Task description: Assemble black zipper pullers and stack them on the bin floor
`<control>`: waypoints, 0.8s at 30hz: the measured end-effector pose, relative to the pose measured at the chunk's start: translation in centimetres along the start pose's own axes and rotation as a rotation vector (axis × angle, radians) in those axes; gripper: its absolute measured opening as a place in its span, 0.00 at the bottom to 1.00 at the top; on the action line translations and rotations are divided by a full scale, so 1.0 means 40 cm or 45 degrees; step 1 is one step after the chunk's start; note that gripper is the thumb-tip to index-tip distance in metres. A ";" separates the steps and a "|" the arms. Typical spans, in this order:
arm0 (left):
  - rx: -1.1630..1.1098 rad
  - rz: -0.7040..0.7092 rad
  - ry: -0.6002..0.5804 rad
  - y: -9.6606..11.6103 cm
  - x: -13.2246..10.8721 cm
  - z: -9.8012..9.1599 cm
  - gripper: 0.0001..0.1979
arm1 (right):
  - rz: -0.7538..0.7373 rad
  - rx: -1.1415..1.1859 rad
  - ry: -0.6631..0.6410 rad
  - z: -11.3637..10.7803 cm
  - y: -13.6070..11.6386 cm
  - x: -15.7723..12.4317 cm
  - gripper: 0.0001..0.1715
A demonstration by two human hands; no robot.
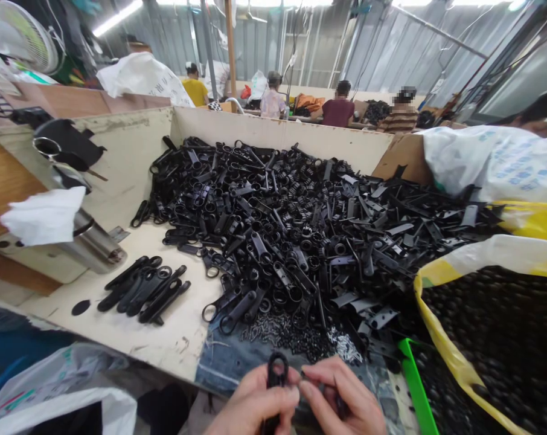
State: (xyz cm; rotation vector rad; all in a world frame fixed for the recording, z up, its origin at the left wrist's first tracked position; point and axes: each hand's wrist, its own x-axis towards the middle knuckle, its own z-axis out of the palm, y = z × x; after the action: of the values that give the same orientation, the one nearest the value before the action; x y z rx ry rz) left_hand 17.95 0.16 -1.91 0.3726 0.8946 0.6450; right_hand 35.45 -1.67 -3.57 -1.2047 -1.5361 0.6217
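Note:
My left hand (255,402) is closed around a black plastic looped part (277,370), held upright at the bottom edge of the view. My right hand (341,396) is pinched against the same part from the right, its fingertips together on something too small to make out. Just beyond my hands lies a small heap of tiny metal screws (296,338) on a piece of denim cloth (228,359). A big pile of loose black plastic parts (291,229) fills the cream worktable (133,157). A neat group of several black parts (144,290) lies at the left.
A steel flask (92,241) with white tissue (44,216) lies at the table's left edge. A yellow-rimmed sack of black pieces (495,338) and a green strip (416,386) stand at right. White sacks (495,160) sit behind. Several people work at a far table (341,106).

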 end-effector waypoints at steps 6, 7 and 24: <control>0.133 0.114 -0.185 0.011 -0.026 -0.034 0.26 | 0.000 0.023 -0.090 0.008 0.002 0.003 0.09; 0.151 0.139 -0.170 0.011 -0.031 -0.036 0.25 | -0.031 0.030 -0.117 0.012 0.002 0.003 0.08; 1.008 0.459 0.082 -0.004 -0.044 -0.051 0.13 | 0.101 -0.103 -0.365 0.036 -0.010 0.015 0.07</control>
State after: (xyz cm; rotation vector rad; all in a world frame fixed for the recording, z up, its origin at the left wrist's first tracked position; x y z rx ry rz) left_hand 15.55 -1.05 -2.15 1.2488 1.1369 0.6095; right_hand 34.00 -1.00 -3.47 -1.2842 -1.7724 0.8196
